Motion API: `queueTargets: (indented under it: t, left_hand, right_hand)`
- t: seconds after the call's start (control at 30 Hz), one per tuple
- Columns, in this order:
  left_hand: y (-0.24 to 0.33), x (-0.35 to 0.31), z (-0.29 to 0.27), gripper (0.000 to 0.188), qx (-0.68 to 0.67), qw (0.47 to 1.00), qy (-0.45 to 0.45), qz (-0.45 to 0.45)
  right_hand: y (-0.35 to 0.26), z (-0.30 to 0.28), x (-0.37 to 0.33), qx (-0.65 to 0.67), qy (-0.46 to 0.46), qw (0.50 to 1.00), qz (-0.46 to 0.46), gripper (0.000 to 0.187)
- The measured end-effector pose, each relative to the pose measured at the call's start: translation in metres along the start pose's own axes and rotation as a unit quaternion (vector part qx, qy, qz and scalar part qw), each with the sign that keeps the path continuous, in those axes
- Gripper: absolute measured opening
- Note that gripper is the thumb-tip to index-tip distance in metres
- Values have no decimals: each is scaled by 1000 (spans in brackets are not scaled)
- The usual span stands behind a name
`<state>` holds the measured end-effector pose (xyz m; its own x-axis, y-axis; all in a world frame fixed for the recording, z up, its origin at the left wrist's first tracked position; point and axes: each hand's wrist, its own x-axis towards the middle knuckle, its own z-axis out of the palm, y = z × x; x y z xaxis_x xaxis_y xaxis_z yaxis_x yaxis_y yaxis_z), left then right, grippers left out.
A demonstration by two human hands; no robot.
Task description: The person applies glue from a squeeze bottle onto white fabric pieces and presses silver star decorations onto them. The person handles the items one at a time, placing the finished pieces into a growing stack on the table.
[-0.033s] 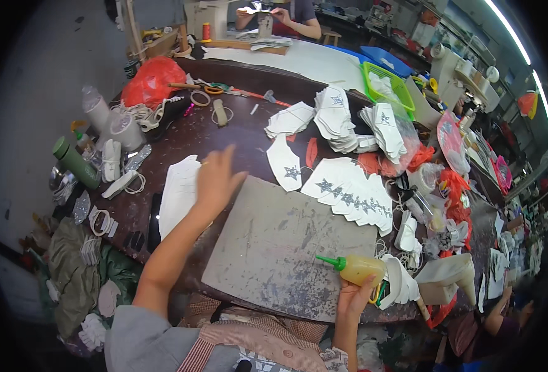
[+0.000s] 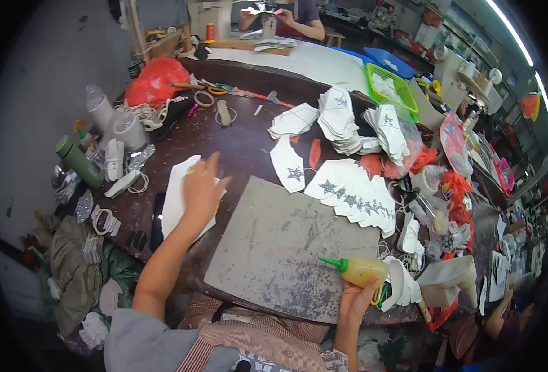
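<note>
The right hand [image 2: 354, 300] has its fingers around 1 green-tipped squeeze bottle [image 2: 367, 270] over the near right of 1 grey board [image 2: 286, 239] on the desk [image 2: 243, 149]; the left hand [image 2: 201, 191], blurred, partly hides 1 white stack [image 2: 173, 201] at left, and I cannot tell whether its fingers grip; fanned star-marked pieces [image 2: 343, 177] overlap too much to count

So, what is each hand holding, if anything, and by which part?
The right hand holds the yellow squeeze bottle by its body. The left hand is over white pieces; whether it grips any is unclear.
</note>
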<state>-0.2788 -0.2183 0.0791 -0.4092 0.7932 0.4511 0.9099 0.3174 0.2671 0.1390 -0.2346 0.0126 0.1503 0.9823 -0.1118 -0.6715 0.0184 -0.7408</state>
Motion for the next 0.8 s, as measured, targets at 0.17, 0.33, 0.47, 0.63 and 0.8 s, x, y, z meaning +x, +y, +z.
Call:
queueTargets:
  t: [0.17,0.33,0.47,0.63,0.8]
  left_hand:
    - [-57,-91,-35,76,100,994,-38,-35]
    - [-45,-105,-24,72,146,987,71,10]
    - [-43,-115,-22,62,146,986,84,-7]
    - [-39,-110,-23,59,152,984,44,-76]
    - [-23,-107,-38,31,147,984,93,24]
  right_hand:
    - [4,5,2,-2,-18,1000,17,55]
    - [4,-1,4,4,-11,1000,12,55]
    - [3,-7,3,13,-28,999,13,56]
    - [2,4,1,13,-19,1000,12,57]
    - [1,-2,0,25,-27,999,19,57]
